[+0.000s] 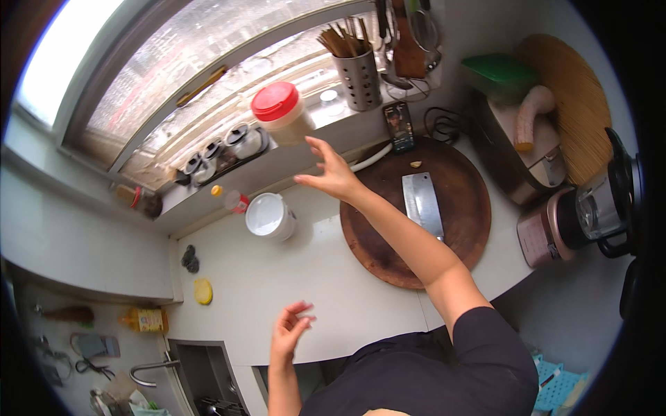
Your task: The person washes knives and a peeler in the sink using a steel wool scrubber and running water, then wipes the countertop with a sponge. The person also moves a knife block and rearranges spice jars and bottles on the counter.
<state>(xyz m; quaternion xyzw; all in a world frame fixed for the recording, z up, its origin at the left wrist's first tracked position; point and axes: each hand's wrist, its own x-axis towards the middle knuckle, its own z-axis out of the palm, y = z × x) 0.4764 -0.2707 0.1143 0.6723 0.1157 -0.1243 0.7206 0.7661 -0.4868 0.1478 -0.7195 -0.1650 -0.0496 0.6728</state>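
Observation:
My right hand [330, 171] reaches across the counter, fingers apart and holding nothing, just below a clear jar with a red lid [276, 104] on the windowsill. Near the counter's front edge, my left hand [292, 327] is raised with its fingers curled and apart, also empty. Between the hands and the wall stands a white lidded tub [268, 216]. Under my right forearm lies a round wooden chopping board [463, 208], bearing a cleaver [419, 197] and a small pale piece [415, 164] that looks like garlic.
A perforated metal holder with chopsticks [358, 78], a phone [398, 127] and spice jars [243, 140] line the window side. A blender [598, 208] stands right. A yellow sponge [203, 291] lies left, near the sink [208, 374]. A small bottle [235, 201] is beside the tub.

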